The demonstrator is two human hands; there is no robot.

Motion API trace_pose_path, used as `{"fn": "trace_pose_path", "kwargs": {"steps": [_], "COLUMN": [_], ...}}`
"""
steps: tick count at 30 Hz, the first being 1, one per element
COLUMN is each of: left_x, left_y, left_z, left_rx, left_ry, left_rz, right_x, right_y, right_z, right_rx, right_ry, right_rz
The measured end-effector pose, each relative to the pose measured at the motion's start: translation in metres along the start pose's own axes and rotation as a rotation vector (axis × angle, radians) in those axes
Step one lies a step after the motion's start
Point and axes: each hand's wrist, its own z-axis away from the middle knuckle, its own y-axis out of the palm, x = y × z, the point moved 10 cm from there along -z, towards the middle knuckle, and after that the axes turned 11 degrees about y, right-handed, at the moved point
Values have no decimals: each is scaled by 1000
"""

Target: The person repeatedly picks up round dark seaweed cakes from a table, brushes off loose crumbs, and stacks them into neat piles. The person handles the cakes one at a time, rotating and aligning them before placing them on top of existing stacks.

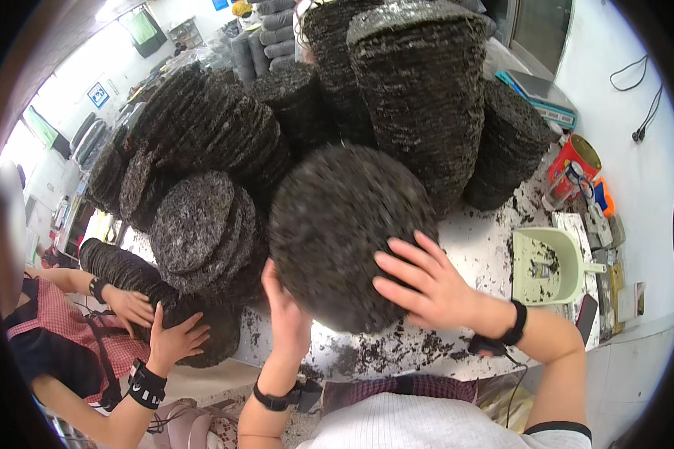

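A round, dark disc of dried seaweed [348,236], perhaps the top one of a pile, faces me at the table's middle. My left hand [288,314] grips its lower left edge, thumb up along the side and fingers out of sight beneath. Across the lower right of its face lies my right hand [427,280], fingers spread and flat on the surface. Behind it rise tall stacks of similar discs [421,101], and more discs [194,224] lean in a loose pile to the left. Whether one disc or several are in my left hand is hidden.
Dark crumbs litter the white table [472,241]. To the right are a light green dustpan [561,269], a red can [575,157], a scale [545,98] and a phone [586,314]. At left, a co-worker's hands [177,337] rest by a row of discs [123,269].
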Motion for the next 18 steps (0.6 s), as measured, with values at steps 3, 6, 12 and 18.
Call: {"fn": "trace_pose_path", "kwargs": {"steps": [3, 6, 12, 18], "left_x": [23, 43, 57, 61], "left_y": [20, 22, -1, -17], "left_z": [65, 101, 135, 161], "left_rx": [254, 298, 198, -45], "left_ry": [-284, -196, -270, -311], "left_rz": [70, -180, -299, -249], "right_x": [13, 21, 30, 25], "right_y": [19, 51, 77, 86], "right_z": [72, 127, 165, 151], "right_rx": [154, 159, 78, 75], "right_ry": [226, 384, 635, 730], "right_rz": [-229, -328, -481, -468]}}
